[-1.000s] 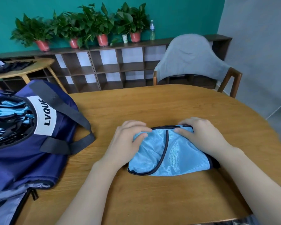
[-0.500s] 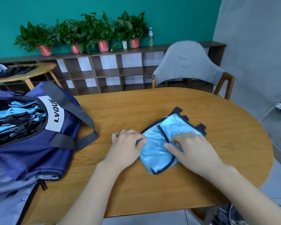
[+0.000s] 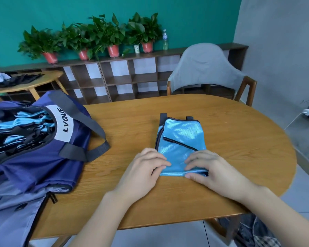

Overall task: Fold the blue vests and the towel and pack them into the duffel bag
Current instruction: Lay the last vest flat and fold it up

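- Several blue vests point(image 3: 16, 129) already lie inside the open duffel bag point(image 3: 43, 157) at the table's point(image 3: 239, 139) left.
- One folded blue vest point(image 3: 180, 138) lies mid-table; the left hand point(image 3: 146, 168) and right hand point(image 3: 210, 168) pinch its near edge.
- Left: finish folding, pack it; no towel is visible.

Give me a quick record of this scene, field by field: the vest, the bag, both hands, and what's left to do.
vest: folded, flat on the table, blue vest
bag: open duffel bag at the left, blue vests already inside
left hand: left hand grips the vest's near left corner
right hand: right hand pinches the near right edge
remaining: this vest not yet packed; no towel in view
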Tool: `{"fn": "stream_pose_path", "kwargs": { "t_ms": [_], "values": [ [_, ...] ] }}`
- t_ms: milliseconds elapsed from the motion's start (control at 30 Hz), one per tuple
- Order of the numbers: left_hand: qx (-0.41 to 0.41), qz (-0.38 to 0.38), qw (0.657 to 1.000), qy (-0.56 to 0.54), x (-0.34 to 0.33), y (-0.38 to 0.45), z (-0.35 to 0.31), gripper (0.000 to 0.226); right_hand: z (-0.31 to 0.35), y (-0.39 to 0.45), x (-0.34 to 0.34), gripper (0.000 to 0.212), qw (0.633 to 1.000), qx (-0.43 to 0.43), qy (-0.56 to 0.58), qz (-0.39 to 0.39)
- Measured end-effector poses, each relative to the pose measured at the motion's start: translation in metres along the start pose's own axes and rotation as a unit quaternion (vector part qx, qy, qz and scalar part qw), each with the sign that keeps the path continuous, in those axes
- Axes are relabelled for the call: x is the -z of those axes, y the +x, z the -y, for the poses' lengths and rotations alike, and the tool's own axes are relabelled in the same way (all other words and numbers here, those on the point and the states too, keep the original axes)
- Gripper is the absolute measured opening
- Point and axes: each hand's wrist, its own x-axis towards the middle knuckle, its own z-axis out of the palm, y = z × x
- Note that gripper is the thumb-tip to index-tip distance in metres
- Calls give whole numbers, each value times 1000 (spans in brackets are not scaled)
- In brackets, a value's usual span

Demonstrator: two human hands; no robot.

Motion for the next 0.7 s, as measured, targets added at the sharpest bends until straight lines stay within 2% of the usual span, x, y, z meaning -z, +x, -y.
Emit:
{"fn": "stream_pose_path", "kwargs": {
  "t_ms": [100,167,233,300,333,467,500,633,700],
  "values": [
    [41,39,998,-36,-1,1,-7,43,1,3,-3,31,1000,-3,-3,-28],
    [44,48,998,-9,0,3,-10,56,3,5,-3,30,998,-16,26,-52],
    [27,32,999,17,-1,6,-10,40,5,6,-1,23,994,-44,75,-71],
    [28,-11,1000,5,-1,8,-11,16,7,5,4,16,989,-64,104,-83],
    [39,-30,999,-6,0,9,-13,12,7,4,7,17,988,-69,107,-83],
    [95,-68,992,-57,1,12,-17,14,1,-2,14,50,995,-82,45,-20],
    [104,-72,989,-72,2,12,-18,13,0,-3,14,47,996,-80,38,-32],
    [122,-98,979,-128,6,14,-27,9,3,-6,23,10,984,-83,93,-126],
    [118,-120,974,-153,11,15,-34,6,7,-7,30,12,967,-106,182,-143]
  ]
}}
